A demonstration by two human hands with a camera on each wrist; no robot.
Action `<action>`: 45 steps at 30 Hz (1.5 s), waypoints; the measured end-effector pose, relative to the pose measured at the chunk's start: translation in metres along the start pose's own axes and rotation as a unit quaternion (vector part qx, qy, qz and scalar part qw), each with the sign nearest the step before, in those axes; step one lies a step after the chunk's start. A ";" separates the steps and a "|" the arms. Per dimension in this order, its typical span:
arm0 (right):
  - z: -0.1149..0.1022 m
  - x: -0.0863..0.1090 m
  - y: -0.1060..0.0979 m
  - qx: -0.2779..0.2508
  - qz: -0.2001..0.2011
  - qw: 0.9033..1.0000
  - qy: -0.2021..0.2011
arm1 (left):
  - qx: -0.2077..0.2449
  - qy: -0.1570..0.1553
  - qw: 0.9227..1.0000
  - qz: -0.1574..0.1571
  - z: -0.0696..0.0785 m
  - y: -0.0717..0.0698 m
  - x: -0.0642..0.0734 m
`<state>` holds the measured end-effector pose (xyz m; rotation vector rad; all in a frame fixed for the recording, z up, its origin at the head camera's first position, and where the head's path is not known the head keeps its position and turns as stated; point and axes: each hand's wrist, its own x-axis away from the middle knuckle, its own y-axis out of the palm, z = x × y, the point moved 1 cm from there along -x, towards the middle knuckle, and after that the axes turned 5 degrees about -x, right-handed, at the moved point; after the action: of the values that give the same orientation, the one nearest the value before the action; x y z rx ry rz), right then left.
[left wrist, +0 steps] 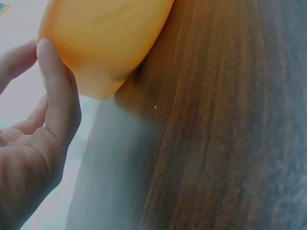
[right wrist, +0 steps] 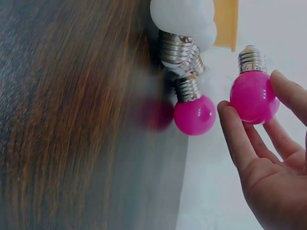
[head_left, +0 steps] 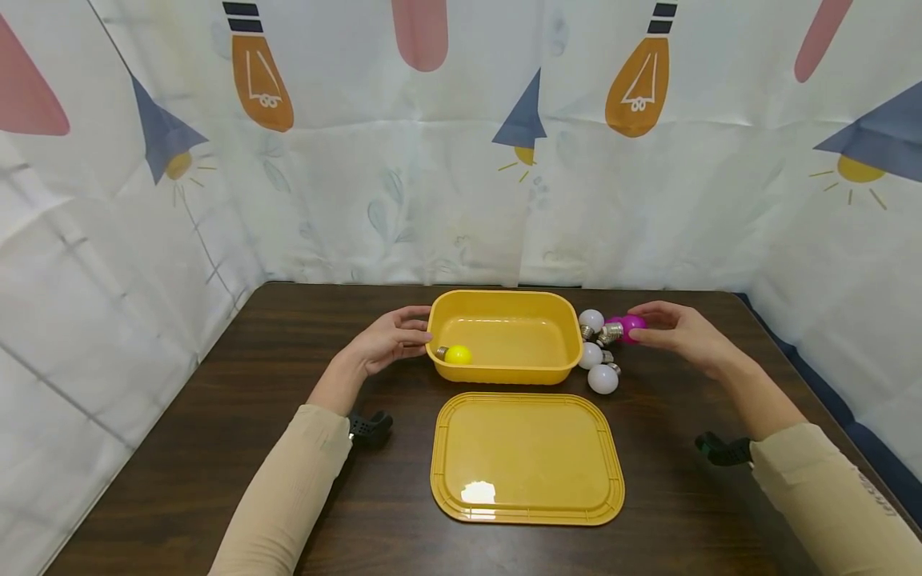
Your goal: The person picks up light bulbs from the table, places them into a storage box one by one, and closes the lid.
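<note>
In the head view my left hand (head_left: 389,340) is at the left end of a yellow plastic container (head_left: 504,376). Its thumb and fingers grip the rim; the left wrist view shows the thumb against the container's wall (left wrist: 105,43). My right hand (head_left: 680,332) pinches a pink light bulb (right wrist: 254,98) by its round globe, metal screw base pointing away from the palm. Beside it, lower down, lies a second pink bulb (right wrist: 194,115). Several white bulbs (head_left: 603,379) cluster against the container's right side. One yellow bulb (head_left: 458,354) lies inside, at the near left corner.
A flat yellow lid (head_left: 529,460) lies on the dark wooden table (head_left: 374,504) just in front of the container. White printed cloth (head_left: 461,200) hangs behind the table and along both sides.
</note>
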<state>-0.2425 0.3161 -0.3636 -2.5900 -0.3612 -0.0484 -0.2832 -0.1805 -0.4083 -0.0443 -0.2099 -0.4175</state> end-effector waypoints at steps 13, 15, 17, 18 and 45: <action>-0.007 -0.006 0.009 -0.030 0.011 0.999 -0.026 | 0.006 0.001 1.000 -0.002 -0.001 -0.001 0.001; -0.009 -0.007 0.011 -0.031 0.013 0.999 -0.025 | 0.006 0.001 1.000 -0.003 -0.001 -0.001 0.001; -0.010 -0.007 0.013 -0.033 0.015 0.999 -0.022 | 0.007 -0.001 1.000 0.000 -0.001 0.000 0.001; -0.010 -0.008 0.013 -0.034 0.014 0.999 -0.021 | 0.007 -0.002 1.000 0.000 -0.001 0.000 0.001; -0.022 -0.016 0.025 -0.044 0.003 0.999 -0.029 | 0.002 -0.007 1.000 0.002 0.000 0.001 0.000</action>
<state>-0.2505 0.2807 -0.3589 -2.6831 -0.3799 0.0126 -0.2833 -0.1799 -0.4087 -0.0432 -0.2236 -0.4129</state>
